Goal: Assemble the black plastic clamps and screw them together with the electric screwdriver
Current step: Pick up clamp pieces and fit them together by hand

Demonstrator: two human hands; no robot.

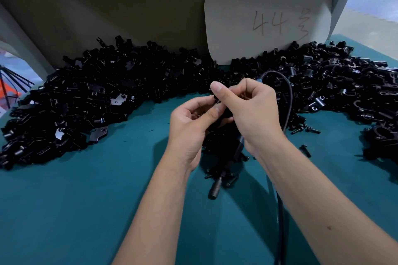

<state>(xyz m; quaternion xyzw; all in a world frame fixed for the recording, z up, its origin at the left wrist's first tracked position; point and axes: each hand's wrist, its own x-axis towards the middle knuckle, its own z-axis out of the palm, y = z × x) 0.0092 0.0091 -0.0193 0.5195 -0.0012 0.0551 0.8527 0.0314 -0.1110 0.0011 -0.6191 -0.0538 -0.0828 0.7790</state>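
Centrally, both hands are held together above a teal table (90,211). A small black clamp piece (215,98) is pinched between the curled fingers of the left hand (189,127) and the thumb and fingers of the right hand (252,112); most of it is hidden by the fingers, so its shape cannot be told. The right thumb is raised, pointing toward 11 o'clock, with its tip above the piece.

Directly below the hands, toward 6 o'clock, an electric screwdriver (224,170) is seen lying on the table, its tip pointing toward 7 o'clock and its upper body hidden under the right wrist. A black cable (287,101) is arched from behind the right hand over toward 3 o'clock, then runs down under the right forearm to the bottom edge. Loose black screws (312,129) are scattered around the screwdriver and just at 3 o'clock of the right wrist.

A large heap of black clamp parts (86,101) is spread in an arc from 9 o'clock across 12 o'clock to 3 o'clock of the hands. At 1 o'clock, a pale card (269,17) marked "44" in red is stood against a grey board (107,6) behind the heap.
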